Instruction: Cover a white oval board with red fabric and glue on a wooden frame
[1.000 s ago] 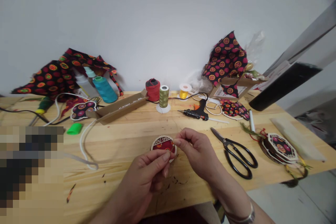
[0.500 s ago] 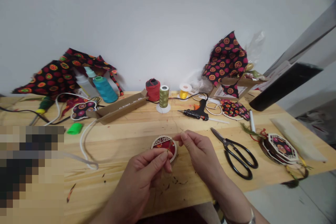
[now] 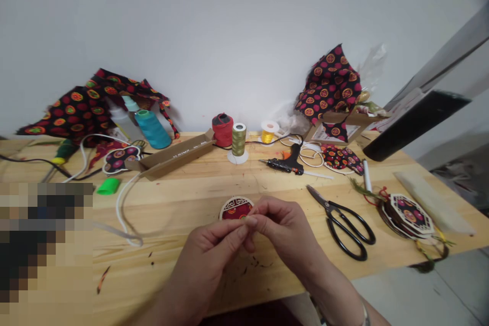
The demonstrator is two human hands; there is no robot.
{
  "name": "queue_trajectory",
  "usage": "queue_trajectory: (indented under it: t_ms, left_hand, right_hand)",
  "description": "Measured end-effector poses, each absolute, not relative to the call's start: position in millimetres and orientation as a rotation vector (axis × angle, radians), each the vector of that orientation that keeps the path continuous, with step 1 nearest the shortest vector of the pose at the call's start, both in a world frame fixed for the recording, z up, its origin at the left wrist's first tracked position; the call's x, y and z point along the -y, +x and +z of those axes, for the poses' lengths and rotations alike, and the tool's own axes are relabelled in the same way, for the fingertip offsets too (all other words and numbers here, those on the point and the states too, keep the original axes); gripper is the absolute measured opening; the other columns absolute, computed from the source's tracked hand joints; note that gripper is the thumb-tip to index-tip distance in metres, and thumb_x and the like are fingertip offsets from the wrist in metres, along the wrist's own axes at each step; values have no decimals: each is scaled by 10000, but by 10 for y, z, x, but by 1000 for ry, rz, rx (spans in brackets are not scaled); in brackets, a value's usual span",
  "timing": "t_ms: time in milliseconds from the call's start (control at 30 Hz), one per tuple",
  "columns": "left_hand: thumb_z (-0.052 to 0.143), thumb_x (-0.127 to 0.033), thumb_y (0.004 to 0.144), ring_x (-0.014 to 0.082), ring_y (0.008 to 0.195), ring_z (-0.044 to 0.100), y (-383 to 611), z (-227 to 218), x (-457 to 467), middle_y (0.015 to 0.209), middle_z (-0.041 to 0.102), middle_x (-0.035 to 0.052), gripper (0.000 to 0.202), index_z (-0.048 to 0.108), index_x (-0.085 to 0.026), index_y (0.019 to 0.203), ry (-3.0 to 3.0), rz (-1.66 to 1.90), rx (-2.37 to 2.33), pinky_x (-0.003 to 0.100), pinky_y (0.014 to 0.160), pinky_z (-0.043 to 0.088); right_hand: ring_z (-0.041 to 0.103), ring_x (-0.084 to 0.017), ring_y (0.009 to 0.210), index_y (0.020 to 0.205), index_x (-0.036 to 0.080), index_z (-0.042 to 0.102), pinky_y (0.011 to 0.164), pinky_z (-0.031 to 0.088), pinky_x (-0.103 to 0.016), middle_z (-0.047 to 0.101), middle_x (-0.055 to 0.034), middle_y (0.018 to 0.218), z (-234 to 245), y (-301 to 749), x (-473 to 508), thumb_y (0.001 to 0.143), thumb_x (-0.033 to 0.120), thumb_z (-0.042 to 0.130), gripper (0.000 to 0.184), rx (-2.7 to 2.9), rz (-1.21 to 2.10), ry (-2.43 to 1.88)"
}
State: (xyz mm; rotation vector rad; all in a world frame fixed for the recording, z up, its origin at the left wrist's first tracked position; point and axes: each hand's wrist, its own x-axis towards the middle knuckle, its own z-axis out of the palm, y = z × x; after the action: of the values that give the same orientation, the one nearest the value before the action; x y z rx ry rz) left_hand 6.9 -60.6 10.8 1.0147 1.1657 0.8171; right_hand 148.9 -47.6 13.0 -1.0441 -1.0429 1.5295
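My left hand (image 3: 214, 252) and my right hand (image 3: 286, 226) meet fingertip to fingertip near the table's front. Both are closed in a pinch on a thin olive thread, mostly hidden by the fingers. Just behind them lies a round wooden ornament (image 3: 236, 205) with a pale fretwork rim and dark red patterned fabric; my fingers cover its near part. Black-handled scissors (image 3: 346, 224) lie partly spread to the right of my right hand. An olive thread spool (image 3: 239, 141) stands upright beyond the ornament.
At the back are a red spool (image 3: 222, 131), a yellow spool (image 3: 267, 136), a glue gun (image 3: 286, 164) and a long cardboard tray (image 3: 178, 155). A teal thread cone (image 3: 155, 131) leans at left. Octagonal ornaments (image 3: 408, 216) are stacked at right. A white cable (image 3: 121, 209) loops at left.
My right hand has moved left and slightly down, so its fingertips now touch those of my left hand. The ornament is more covered. My left hand has barely moved.
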Motion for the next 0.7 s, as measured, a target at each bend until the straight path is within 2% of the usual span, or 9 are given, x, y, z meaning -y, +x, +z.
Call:
queue_trajectory:
  t_ms: [100,167,267,333,467,567,700]
  left_hand:
    - [659,-333,760,205,880,582,43,93,585,802,701,15,130,772,-270,781,1070,837,-1139,269,811,411]
    - [665,-324,756,229,1085,532,27,85,567,1015,688,22,126,773,-301,819,1131,891,-1111,289,935,371]
    - [686,-342,734,260,1285,358,8,80,543,1302,550,12,106,774,-307,780,1211,961,-1152,337,1033,299]
    - [699,-348,721,275,1337,276,2,87,532,1421,432,-14,95,773,-304,761,1188,989,-1183,383,1079,233]
    - [702,-328,715,294,1366,217,16,144,521,1508,287,-51,80,768,-287,735,999,1060,-1140,436,1095,204]
    - [713,-304,696,297,1370,208,28,194,501,1522,253,-57,70,766,-268,721,874,1110,-1086,428,1090,223]
    - [713,-299,702,292,1372,202,12,214,456,1536,209,-63,91,768,-253,757,806,1109,-1032,414,1096,220]
  right_hand:
    - [516,-102,535,567,166,623,557,420,-247,567,31,548,149,1507,458,662,202,694,124,1164,1367,-1135]
    - [516,-108,590,571,168,642,588,417,-247,583,20,588,171,1523,452,663,177,692,105,1256,1264,-1173]
    - [529,-113,611,581,175,662,604,433,-249,602,12,617,196,1539,453,674,175,696,99,1313,1224,-1149]
    - [570,-125,647,676,186,701,633,465,-259,639,1,672,192,1533,455,708,209,681,44,1277,1251,-1113]
    - [637,-163,895,996,235,692,830,488,-325,710,-35,952,131,1454,450,802,304,602,225,1066,1425,-1010]
    - [614,-167,1001,1027,259,686,913,449,-339,695,-31,1056,75,1367,439,802,304,609,242,1001,1546,-901]
    - [618,-164,911,1020,242,698,834,463,-326,701,-37,989,75,1304,428,801,330,605,253,1004,1612,-907]
